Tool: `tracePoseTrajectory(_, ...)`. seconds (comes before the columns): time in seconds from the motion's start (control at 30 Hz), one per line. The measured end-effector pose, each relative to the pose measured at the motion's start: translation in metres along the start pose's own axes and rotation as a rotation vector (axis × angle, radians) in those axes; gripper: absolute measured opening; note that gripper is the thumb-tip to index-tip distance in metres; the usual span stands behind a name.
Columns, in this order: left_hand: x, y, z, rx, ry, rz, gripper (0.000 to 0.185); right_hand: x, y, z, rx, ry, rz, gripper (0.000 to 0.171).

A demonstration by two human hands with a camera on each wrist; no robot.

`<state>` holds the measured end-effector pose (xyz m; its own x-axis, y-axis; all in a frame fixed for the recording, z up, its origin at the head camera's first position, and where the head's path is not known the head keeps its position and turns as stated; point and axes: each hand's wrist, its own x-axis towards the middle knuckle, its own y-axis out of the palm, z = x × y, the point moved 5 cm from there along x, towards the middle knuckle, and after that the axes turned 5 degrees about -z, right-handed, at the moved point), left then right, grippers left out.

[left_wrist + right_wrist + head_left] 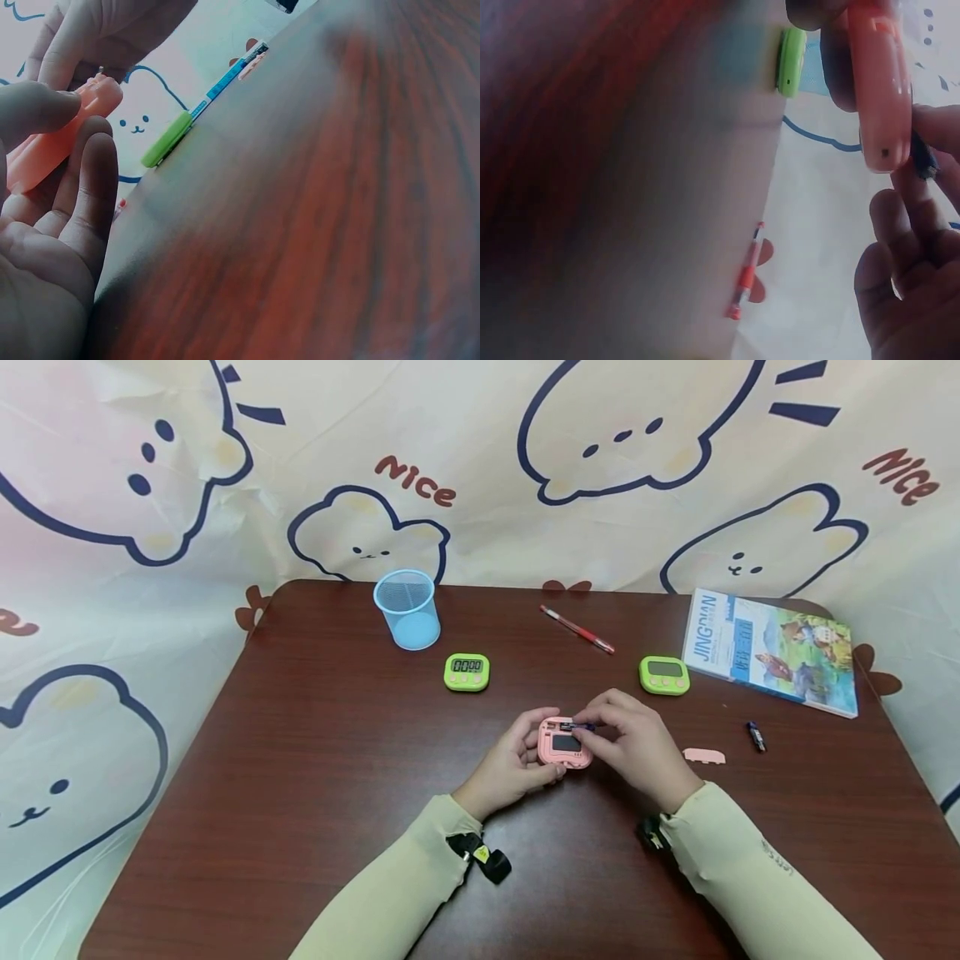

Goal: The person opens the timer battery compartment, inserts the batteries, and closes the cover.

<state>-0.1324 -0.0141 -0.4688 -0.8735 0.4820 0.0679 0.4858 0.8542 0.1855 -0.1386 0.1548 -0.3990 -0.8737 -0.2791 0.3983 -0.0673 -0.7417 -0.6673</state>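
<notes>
A pink timer (564, 745) lies back side up, just above the brown table (315, 760), near its middle. My left hand (538, 752) grips the timer's left edge, thumb and fingers (94, 172) curled round the pink body (45, 150). My right hand (594, 727) pinches a small dark battery (579, 725) at the timer's top edge. In the right wrist view the battery (923, 159) sits between my fingers (900, 232) beside the pink casing (877, 82).
A pink battery cover (703, 756) and a second small battery (756, 736) lie to the right. Two green timers (467, 672) (663, 675), a red pen (577, 629), a blue mesh cup (407, 608) and a book (772, 649) sit farther back.
</notes>
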Motion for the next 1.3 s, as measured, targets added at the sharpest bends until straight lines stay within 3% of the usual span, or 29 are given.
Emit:
tracePoseTrajectory(0.1, 0.0, 0.0, 0.0, -0.002, 0.004, -0.007, 0.075, -0.003, 0.001, -0.009, 0.067, 0.087, 0.001, 0.016)
tracePoseTrajectory(0.27, 0.0, -0.001, -0.001, -0.004, 0.01, -0.009, 0.076, -0.017, 0.002, -0.032, 0.265, 0.37, 0.04, 0.021)
tracePoseTrajectory(0.37, 0.0, -0.001, -0.003, 0.0, 0.01, 0.0, 0.076, -0.024, 0.007, -0.04, 0.406, 0.497, 0.084, 0.029)
tracePoseTrajectory(0.5, -0.001, -0.001, -0.005, 0.01, 0.008, 0.018, 0.075, -0.025, 0.015, -0.045, 0.54, 0.565, 0.083, 0.032)
tracePoseTrajectory(0.7, -0.001, -0.002, -0.004, -0.012, 0.017, 0.028, 0.074, -0.021, 0.021, -0.045, 0.633, 0.631, 0.046, 0.031)
tracePoseTrajectory(0.83, 0.0, -0.002, -0.002, -0.023, 0.023, 0.019, 0.073, -0.017, 0.023, -0.042, 0.61, 0.65, 0.025, 0.026)
tracePoseTrajectory(0.97, 0.0, -0.002, -0.001, -0.025, 0.027, 0.01, 0.073, -0.013, 0.023, -0.037, 0.474, 0.641, 0.003, 0.021)
tracePoseTrajectory(1.13, 0.001, -0.002, 0.001, -0.011, 0.016, 0.004, 0.072, -0.01, 0.02, -0.03, 0.213, 0.547, 0.016, 0.014)
tracePoseTrajectory(1.3, 0.001, -0.001, 0.0, -0.005, 0.009, 0.003, 0.074, -0.013, 0.009, -0.034, 0.18, 0.46, 0.076, 0.016)
